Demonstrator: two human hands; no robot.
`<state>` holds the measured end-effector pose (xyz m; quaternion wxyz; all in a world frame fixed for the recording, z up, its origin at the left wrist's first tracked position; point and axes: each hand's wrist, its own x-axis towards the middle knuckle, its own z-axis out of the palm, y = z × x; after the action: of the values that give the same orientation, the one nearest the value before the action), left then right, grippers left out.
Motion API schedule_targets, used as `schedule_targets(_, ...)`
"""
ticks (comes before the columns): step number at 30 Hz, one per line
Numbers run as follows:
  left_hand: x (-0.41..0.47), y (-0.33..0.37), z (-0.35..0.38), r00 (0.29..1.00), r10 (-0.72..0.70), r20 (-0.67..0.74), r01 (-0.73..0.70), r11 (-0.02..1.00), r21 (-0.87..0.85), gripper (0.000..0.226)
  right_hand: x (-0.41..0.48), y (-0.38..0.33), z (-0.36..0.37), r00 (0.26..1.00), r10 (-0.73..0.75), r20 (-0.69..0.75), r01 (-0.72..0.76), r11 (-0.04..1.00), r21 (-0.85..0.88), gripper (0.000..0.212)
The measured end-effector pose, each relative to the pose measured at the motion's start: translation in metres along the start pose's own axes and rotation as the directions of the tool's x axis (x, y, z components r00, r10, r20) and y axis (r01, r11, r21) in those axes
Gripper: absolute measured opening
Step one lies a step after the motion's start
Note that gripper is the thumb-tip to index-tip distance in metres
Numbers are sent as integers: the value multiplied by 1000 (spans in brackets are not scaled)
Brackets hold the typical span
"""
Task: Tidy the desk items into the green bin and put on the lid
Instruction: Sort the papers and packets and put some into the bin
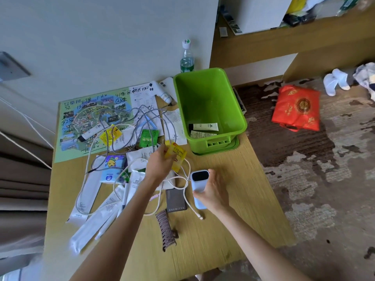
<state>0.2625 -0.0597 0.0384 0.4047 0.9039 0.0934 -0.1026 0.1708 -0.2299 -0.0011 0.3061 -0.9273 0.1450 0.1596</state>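
My left hand [160, 162] pinches a yellow sachet [176, 156] between thumb and fingertips, and a second one looks to be caught in the same pinch. My right hand [215, 191] has its fingers curled round the power bank [199, 176], just to the right of the left hand; I cannot tell whether it is off the worktop [233, 199] yet. The bin [203, 94] stands beyond both hands, a little right of the left one. It is open, with a few tubes [206, 126] on its floor, and it seems to sit on its own lid [234, 146], which shows as a green edge beneath it. I judge the tidying barely begun, since most of the clutter lies left of and under my left arm. To do this step well I should carry the sachet straight forward over the near rim and let go low, so it drops flat beside the tubes. The power bank needs more care. Its white cable [199, 216] loops toward my left hand and passes under other things, so a quick lift could drag packets along or off the edge. I would gather the cable first, then lower the power bank in. The hair clip [166, 230] nearer me can wait.
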Motion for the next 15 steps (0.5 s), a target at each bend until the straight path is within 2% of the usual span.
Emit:
schedule_targets(2,-11,-12,-16,999,-28,-40,22,988,-155,12,1,-8,0,998,-59,-30,56,993,-100,77)
schedule_targets(5,-31,-37,-38,992,-81,-94,46,943,-329,10,-1,-28,0,962,-238,-130,212,959,-189,61)
schedule_targets(10,-66,-90,-66,962,-183,-202,97,922,-376,10,-7,-75,17,891,-446,-90,431,891,-142,25)
schedule_targets(13,-85,-120,-76,954,-246,-170,188,936,-299,20,-13,-95,32,855,-517,-51,513,855,-76,10)
schedule_targets(15,-96,-135,-76,944,-315,-104,277,921,-274,22,-19,-103,44,857,-516,-14,516,857,0,6)
